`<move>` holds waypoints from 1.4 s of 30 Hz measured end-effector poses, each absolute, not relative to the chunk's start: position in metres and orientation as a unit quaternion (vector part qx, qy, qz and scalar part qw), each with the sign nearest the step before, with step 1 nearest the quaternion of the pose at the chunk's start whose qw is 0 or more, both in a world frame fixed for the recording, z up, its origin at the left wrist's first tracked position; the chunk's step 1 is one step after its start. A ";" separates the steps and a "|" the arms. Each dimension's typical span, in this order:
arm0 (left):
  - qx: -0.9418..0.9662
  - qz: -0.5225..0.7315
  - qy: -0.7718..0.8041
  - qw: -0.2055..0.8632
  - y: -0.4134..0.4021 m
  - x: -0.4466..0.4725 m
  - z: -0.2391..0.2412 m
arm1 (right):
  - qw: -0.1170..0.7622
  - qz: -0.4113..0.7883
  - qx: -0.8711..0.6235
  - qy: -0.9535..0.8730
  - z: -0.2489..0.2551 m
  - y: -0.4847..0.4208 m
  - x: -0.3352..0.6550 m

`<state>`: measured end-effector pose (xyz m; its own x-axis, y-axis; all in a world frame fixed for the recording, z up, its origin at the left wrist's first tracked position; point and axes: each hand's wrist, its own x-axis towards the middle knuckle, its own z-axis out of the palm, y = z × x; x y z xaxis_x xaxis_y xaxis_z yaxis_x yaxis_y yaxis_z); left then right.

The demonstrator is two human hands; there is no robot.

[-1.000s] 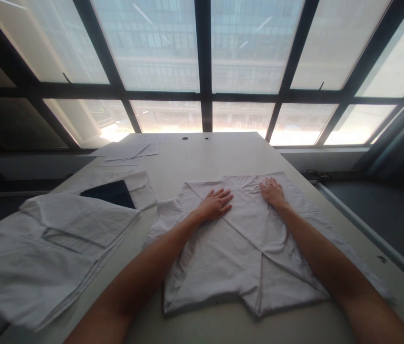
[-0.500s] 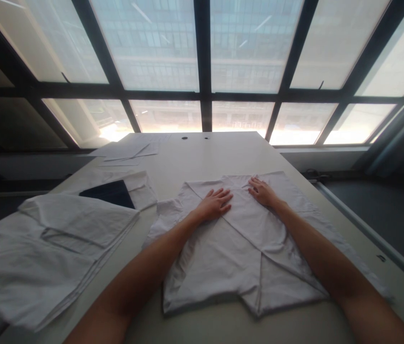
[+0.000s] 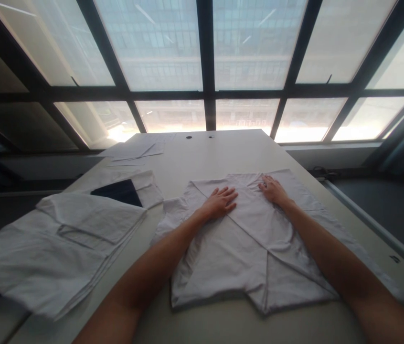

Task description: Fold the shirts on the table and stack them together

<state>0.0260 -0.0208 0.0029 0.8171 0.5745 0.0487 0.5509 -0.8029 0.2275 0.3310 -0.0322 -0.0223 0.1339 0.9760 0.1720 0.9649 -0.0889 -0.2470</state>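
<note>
A white garment (image 3: 238,258) lies partly folded on the table in front of me, with creases and a diagonal overlapping edge across its middle. My left hand (image 3: 219,202) rests flat on its upper left part, fingers spread and pointing right. Near the far edge of the cloth, my right hand (image 3: 273,189) presses down with its fingers stretched out and slightly apart. Neither hand grasps the fabric. My right forearm hides some of the garment's right side, and my left forearm crosses its left part.
To the left lies a stack of folded white cloth (image 3: 80,239), with a dark blue flat piece (image 3: 119,192) behind it. Sheets of paper (image 3: 133,150) sit at the far left of the white table (image 3: 202,160). Tall framed windows (image 3: 166,48) stand beyond.
My right hand has slid slightly outward along the garment's far edge. The left hand stays flat in about the same place. The whole view has shifted a little.
</note>
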 end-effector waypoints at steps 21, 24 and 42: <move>0.947 0.055 0.300 0.101 -0.021 0.026 0.003 | 0.242 0.011 -0.679 -0.693 -0.021 -0.030 0.332; 0.947 0.055 0.300 0.099 -0.021 0.026 0.002 | 0.210 0.035 -0.614 -0.760 -0.020 -0.033 0.325; 0.948 0.058 0.296 0.105 -0.020 0.026 0.002 | 0.134 0.019 -0.787 -0.602 -0.024 -0.034 0.335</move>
<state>0.0261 -0.0199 0.0018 0.8177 0.5737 0.0474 0.5495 -0.8025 0.2324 0.3350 -0.0336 -0.0240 0.2746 0.9525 0.1315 0.9425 -0.2396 -0.2328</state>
